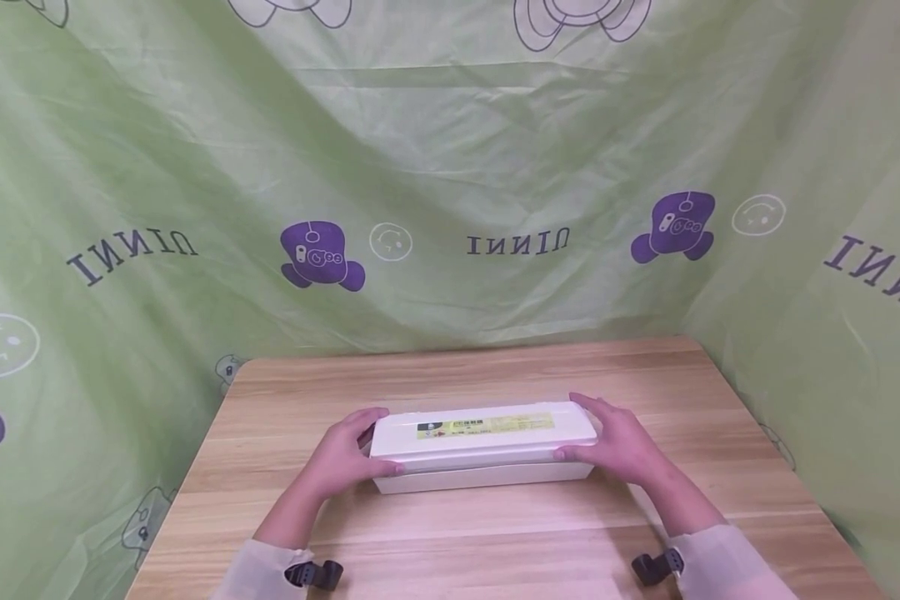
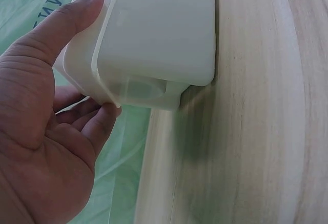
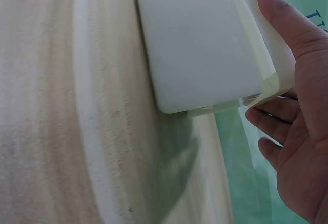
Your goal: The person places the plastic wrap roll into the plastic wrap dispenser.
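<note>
A long white plastic box (image 1: 487,477) stands on the wooden table, crosswise in front of me. On top of it lies a white lid (image 1: 393,429) bearing a yellow-green printed label (image 1: 487,425). My left hand (image 1: 341,454) grips the lid's left end, thumb at the near edge and fingers round the far side. At the opposite end, my right hand (image 1: 621,442) holds the lid the same way. Close up in the left wrist view, the fingertips (image 2: 105,119) touch the lid's rim. The right wrist view shows the thumb (image 3: 279,3) on the lid; some fingers are partly hidden.
The wood-grain table (image 1: 487,542) extends around the box on all sides. Behind it and at both sides hangs a green curtain (image 1: 435,150) with purple prints. Dark wrist straps with cameras (image 1: 322,573) show at both cuffs.
</note>
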